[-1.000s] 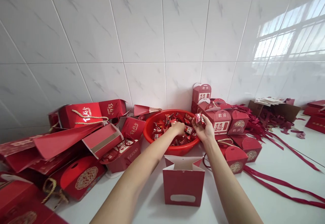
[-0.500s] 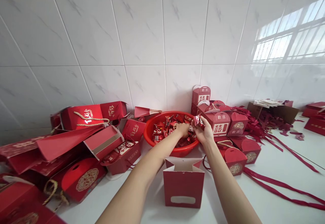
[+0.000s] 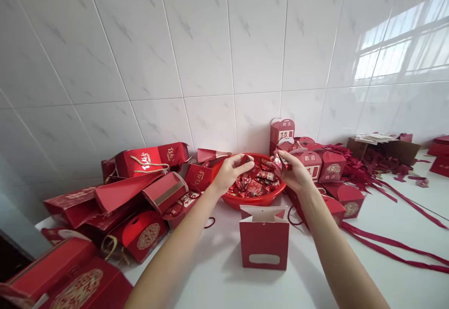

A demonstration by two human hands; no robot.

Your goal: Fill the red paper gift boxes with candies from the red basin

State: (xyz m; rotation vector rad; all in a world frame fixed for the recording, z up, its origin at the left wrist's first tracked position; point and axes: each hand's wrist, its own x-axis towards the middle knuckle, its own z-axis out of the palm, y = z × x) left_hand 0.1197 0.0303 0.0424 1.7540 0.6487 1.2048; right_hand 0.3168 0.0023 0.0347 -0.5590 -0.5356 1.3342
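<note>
A red plastic basin (image 3: 251,201) full of candies in shiny red wrappers (image 3: 255,185) stands against the tiled wall. Over its left side my left hand (image 3: 227,173) is closed, thumb and fingers pinching a dark red wrapped candy, partly hidden. My right hand (image 3: 298,172), above the right rim, grips a shiny red wrapped candy (image 3: 278,163) at the fingertips. Between my forearms a red paper box (image 3: 264,239) stands upright on the white table. Its top is open, and a pale oblong shape marks its front.
Red gift boxes with rope handles (image 3: 148,238) lie heaped at the left. Smaller red boxes (image 3: 333,166) are stacked at the right. Beyond them are a pile of dark red ribbons (image 3: 368,171) and a brown carton (image 3: 400,152). Loose ribbon strands (image 3: 396,255) trail along the table.
My left hand has come up out of the basin with a candy and moved left. My right hand still holds its candy near the right rim. The view has shifted left and tilted up.
</note>
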